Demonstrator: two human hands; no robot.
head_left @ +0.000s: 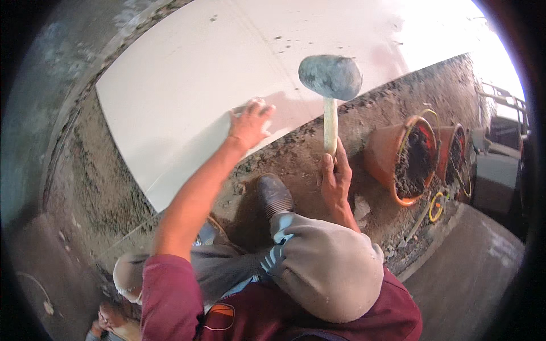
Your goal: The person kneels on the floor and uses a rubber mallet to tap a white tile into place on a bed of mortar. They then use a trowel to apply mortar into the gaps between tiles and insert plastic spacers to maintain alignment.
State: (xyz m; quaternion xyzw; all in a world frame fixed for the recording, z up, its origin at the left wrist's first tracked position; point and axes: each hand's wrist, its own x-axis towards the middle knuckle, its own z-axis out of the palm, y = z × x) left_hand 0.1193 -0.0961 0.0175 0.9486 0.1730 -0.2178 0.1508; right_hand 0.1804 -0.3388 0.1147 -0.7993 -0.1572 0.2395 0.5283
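Observation:
A rubber mallet (330, 77) with a grey head and pale wooden handle is held upright in my right hand (335, 176), its head raised over the near edge of large white floor tiles (176, 79). My left hand (249, 124) rests on the pale tile surface, fingers spread, left of the mallet. A dark boot (274, 194) is on the dirt just below the tiles, between my arms.
Two orange buckets (381, 159) of dark mix stand at the right, beside a yellow loop (436, 206) and a long tool. Gritty ground (108, 193) borders the tiles, with a grey wall (40, 96) at left. Another person's hand (111, 315) shows at the lower left.

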